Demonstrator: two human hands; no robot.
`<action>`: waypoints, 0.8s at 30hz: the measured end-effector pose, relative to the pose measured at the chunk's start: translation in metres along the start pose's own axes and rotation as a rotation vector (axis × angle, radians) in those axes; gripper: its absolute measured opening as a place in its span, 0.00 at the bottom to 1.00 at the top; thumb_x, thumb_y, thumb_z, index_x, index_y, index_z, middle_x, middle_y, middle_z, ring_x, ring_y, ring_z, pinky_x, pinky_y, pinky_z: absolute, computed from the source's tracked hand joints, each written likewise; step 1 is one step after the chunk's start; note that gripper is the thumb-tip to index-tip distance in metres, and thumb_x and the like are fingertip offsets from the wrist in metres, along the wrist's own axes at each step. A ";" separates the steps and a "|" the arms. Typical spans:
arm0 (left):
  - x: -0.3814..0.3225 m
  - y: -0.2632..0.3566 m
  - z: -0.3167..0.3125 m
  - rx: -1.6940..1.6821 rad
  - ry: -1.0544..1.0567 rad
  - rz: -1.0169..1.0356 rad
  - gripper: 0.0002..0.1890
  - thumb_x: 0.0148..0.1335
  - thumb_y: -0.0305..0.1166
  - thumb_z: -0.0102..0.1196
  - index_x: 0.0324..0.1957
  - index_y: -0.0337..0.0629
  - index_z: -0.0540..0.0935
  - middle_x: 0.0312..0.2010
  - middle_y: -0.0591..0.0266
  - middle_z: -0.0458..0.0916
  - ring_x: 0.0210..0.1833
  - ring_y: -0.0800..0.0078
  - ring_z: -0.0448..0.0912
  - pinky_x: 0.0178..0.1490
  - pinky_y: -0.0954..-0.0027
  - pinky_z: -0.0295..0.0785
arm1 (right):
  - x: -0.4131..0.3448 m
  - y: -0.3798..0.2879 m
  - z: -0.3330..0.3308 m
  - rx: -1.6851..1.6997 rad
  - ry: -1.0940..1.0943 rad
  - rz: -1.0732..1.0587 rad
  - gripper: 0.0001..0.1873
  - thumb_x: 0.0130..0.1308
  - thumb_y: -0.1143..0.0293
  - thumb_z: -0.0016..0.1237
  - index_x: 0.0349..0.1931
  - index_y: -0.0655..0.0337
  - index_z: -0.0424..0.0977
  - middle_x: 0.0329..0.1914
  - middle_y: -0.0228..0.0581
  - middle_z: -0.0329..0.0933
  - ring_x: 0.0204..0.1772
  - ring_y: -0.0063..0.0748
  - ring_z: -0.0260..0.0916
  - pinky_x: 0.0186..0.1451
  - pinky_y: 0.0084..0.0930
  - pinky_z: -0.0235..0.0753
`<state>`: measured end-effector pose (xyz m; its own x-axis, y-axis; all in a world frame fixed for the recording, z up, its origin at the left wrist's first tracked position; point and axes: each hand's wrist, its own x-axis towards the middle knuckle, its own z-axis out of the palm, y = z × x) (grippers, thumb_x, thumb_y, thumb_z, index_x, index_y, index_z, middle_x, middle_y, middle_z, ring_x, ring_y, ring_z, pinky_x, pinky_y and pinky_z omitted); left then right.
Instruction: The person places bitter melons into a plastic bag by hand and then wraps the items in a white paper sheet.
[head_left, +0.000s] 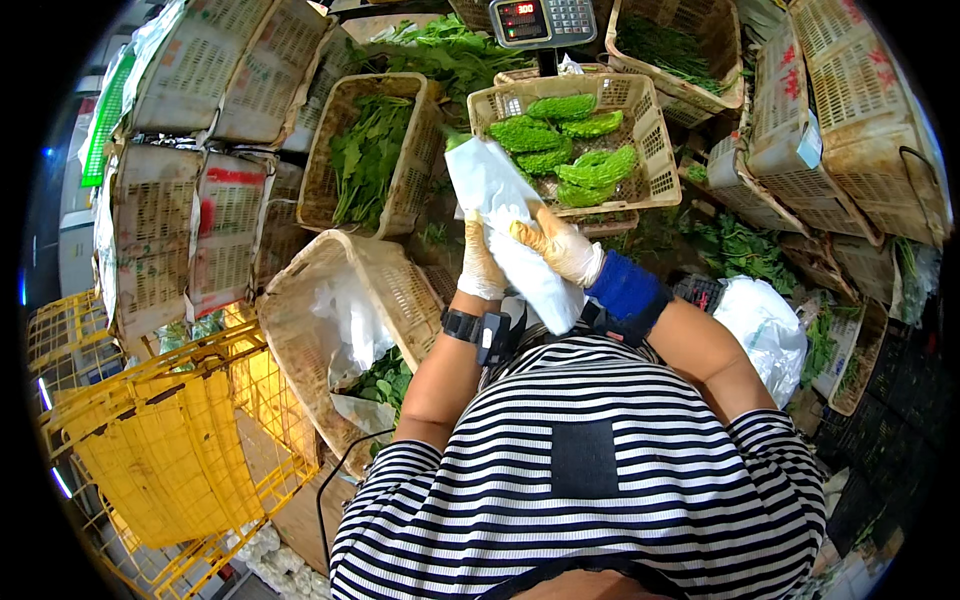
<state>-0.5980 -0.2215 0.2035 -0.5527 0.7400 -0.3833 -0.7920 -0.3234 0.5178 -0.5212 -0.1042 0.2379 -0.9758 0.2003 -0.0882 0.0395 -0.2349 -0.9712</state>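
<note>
Both of my gloved hands hold a long white wrapped bundle (517, 232) that slants from upper left to lower right in front of me. A green tip shows at its upper end; the rest of its contents is hidden. My left hand (480, 259) grips its left side, and my right hand (559, 241) lies over its right side. Just beyond, several bitter melons (596, 171) lie in a beige plastic crate (660, 169). Behind that crate stands a digital scale display (544, 22) with lit red digits.
Left of the melons, a crate (409, 161) holds leafy greens (371, 154). A tilted crate (300, 281) with plastic and greens is near my left arm. Stacked crates rise on both sides. A yellow wire cage (165, 457) stands lower left, a white plastic bag (761, 330) at right.
</note>
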 end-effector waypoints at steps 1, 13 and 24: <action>-0.006 0.002 0.013 0.044 0.056 0.028 0.44 0.50 0.69 0.40 0.59 0.45 0.61 0.55 0.53 0.67 0.56 0.56 0.67 0.58 0.54 0.64 | 0.002 0.013 0.000 0.146 -0.060 -0.004 0.35 0.60 0.50 0.46 0.60 0.65 0.54 0.55 0.45 0.64 0.57 0.31 0.60 0.59 0.23 0.59; 0.002 -0.001 0.014 0.034 0.032 0.121 0.30 0.63 0.54 0.34 0.59 0.43 0.62 0.53 0.54 0.69 0.54 0.60 0.69 0.58 0.57 0.63 | 0.010 0.008 0.008 -0.446 0.242 -0.022 0.34 0.61 0.48 0.43 0.57 0.67 0.56 0.47 0.51 0.68 0.49 0.41 0.67 0.53 0.29 0.66; 0.001 -0.006 -0.009 0.149 0.200 0.105 0.36 0.60 0.59 0.36 0.62 0.44 0.56 0.58 0.55 0.63 0.60 0.58 0.63 0.64 0.57 0.55 | 0.016 0.010 0.030 -0.639 0.333 -0.226 0.37 0.58 0.48 0.46 0.58 0.67 0.55 0.48 0.57 0.66 0.51 0.53 0.65 0.55 0.36 0.65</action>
<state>-0.5959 -0.2236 0.1930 -0.6814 0.5714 -0.4574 -0.6893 -0.2907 0.6636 -0.5431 -0.1315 0.2332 -0.8623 0.4790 0.1645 0.0627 0.4232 -0.9039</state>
